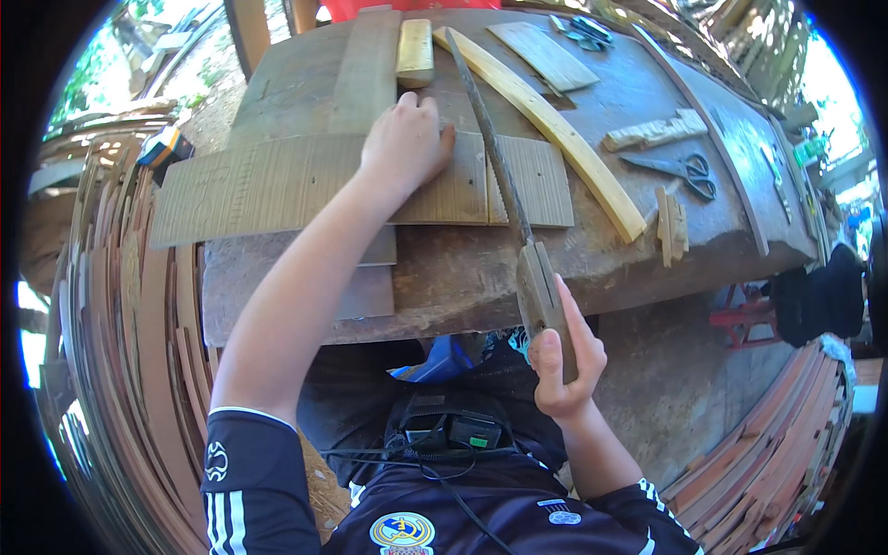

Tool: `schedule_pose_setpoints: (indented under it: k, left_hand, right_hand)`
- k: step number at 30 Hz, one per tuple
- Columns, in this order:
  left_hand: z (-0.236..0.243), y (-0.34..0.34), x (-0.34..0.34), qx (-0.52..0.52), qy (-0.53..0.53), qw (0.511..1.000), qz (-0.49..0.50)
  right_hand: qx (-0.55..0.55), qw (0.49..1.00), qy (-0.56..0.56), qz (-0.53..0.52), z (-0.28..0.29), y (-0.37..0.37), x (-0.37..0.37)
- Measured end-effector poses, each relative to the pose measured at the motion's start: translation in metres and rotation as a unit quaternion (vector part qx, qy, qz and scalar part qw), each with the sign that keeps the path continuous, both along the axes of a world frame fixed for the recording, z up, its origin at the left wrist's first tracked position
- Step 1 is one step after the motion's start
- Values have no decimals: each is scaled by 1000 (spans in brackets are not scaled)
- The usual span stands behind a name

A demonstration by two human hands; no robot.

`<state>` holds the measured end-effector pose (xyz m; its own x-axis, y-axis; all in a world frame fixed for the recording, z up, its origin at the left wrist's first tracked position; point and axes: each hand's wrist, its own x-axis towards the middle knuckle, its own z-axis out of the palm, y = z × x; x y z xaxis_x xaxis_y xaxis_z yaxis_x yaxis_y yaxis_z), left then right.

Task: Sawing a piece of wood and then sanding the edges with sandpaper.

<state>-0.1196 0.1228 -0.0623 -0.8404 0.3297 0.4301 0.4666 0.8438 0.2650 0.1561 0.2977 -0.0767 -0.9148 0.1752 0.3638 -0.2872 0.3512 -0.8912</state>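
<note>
My right hand (569, 370) is wrapped round the wooden handle (544, 301) of a handsaw, whose long narrow blade (499, 166) points away from me. That blade crosses above a grooved brown wooden board (277, 180) lying sideways on the table. Close to the blade, a thin pale line (490, 190) runs across the board; whether it is a cut or a joint I cannot tell. My left hand (404, 143) presses on the board left of the saw, fingers curled over its far edge. A short yellowish wood block (414, 54) lies just beyond those fingers.
A curved pale wood strip (555, 129), black-handled scissors (680, 171), a rough wood piece (654, 131) and small sticks (672, 227) lie right on the worn table (444, 277). Stacked planks (120, 370) stand left; more (758, 453) lie lower right. A tape measure (166, 148) sits far left.
</note>
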Motion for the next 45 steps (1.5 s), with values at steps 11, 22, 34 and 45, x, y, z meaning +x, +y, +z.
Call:
schedule_pose_setpoints:
  k: [11,22,34,45]
  left_hand:
    - [15,47,-51,-182,-257,943,-111]
    - [3,60,-36,-19,-127,988,-90]
    - [-1,28,-4,-82,-19,978,-188]
    - [-5,48,12,-65,-75,972,-212]
  right_hand:
    - [-163,985,-45,-47,4,46,-2]
    - [-274,953,-86,-94,18,53,-24]
    - [-250,952,-107,-137,23,25,2]
    - [-230,954,-106,-159,30,9,35]
